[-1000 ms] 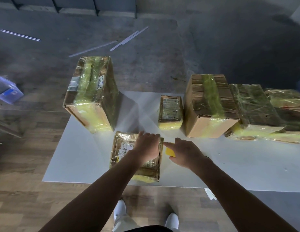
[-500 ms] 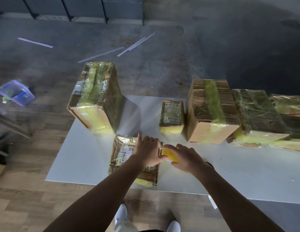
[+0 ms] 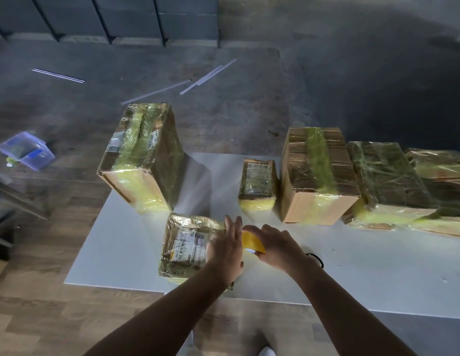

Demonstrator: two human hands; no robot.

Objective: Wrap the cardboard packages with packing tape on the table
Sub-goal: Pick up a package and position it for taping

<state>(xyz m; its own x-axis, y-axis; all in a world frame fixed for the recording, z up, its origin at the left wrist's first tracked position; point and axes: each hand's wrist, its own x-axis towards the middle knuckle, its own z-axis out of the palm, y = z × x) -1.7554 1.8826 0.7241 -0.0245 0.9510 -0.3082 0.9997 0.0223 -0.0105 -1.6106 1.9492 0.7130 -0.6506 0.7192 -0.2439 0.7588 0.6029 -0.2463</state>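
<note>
On the white table [image 3: 378,278]: flat brown cardboard package [image 3: 187,242]
Left hand [image 3: 225,249]: pressed on it, fingers straight
Right hand [image 3: 277,246]: gripped yellow tape roll [image 3: 252,241]

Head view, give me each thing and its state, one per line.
Flat package: lying flat, wrapped in tape, label up.
Left hand: fingers straight, on the flat package's right edge.
Right hand: grips the tape roll beside that package.
Tall box: standing, taped.
Small package: taped.
Brown box: one tape band over top.
</note>
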